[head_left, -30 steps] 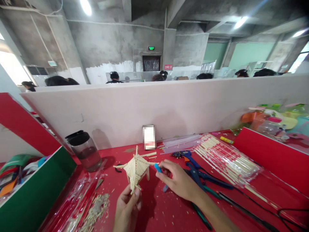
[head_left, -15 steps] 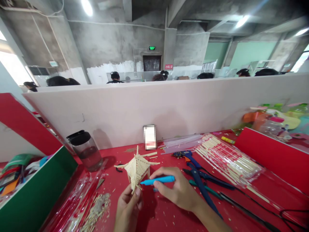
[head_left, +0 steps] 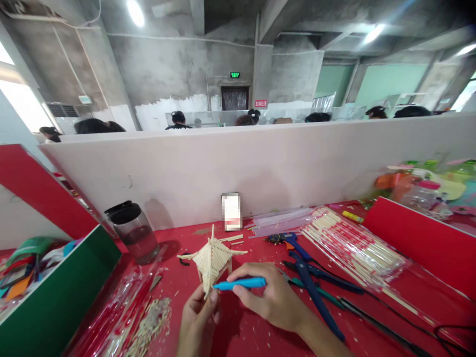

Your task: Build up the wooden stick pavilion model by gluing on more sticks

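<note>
Stick model (head_left: pixel 211 260): pale wooden sticks laid close together in slanting rows, forming a small peaked roof with bare stick ends jutting from its corners; upright sticks show beneath. Located above the red table (head_left: pixel 267 327), in front of the white partition (head_left: pixel 186 173), at the left hand (head_left: pixel 201 310). Left hand: thumb and fingers pinched on the near corner of the model. Model orientation: near corner toward the person, one stick end pointing away toward the partition, two others out to left and right.

Blue pen (head_left: pixel 240 283): slim, tapered at one end; long axis roughly level, left to right, tapered end leftward at the model's near corner. Contact there cannot be told. Right hand (head_left: pixel 273 295): thumb and fingers closed around the pen. Glue gun (head_left: pixel 290 240) lies beyond the right hand, near the bagged sticks (head_left: pixel 353 243).
</note>
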Tool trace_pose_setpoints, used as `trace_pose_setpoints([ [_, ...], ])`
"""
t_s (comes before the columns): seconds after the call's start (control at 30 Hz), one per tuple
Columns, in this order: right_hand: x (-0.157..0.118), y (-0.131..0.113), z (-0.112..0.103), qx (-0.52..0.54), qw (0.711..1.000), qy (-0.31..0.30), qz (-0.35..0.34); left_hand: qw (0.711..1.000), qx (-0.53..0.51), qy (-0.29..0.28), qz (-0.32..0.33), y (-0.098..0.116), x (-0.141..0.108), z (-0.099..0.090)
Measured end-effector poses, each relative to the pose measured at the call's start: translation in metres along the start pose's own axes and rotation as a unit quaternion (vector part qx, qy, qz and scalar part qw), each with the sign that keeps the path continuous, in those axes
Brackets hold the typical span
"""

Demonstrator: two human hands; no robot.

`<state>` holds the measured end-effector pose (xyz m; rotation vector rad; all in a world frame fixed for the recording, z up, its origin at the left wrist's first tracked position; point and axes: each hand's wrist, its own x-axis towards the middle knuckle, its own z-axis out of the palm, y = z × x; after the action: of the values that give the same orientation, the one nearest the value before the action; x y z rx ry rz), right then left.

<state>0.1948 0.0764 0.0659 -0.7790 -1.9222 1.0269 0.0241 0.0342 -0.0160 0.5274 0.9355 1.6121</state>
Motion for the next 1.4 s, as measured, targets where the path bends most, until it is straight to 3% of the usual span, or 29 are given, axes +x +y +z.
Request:
trace_pose_setpoints([
  [0.7, 0.0005, 0.0012, 0.0004, -0.005, 1.0, -0.006, -0.008, 1.0, -0.002, 0.016, -0.006, -0.0032, 0.0015, -0.0034],
  [1.4, 0.0002, 0.0016, 0.001, -0.011, 1.0, 0.001, 0.004, 1.0, -0.004, 0.028, -0.004, 0.0028, -0.0022, 0.0051],
])
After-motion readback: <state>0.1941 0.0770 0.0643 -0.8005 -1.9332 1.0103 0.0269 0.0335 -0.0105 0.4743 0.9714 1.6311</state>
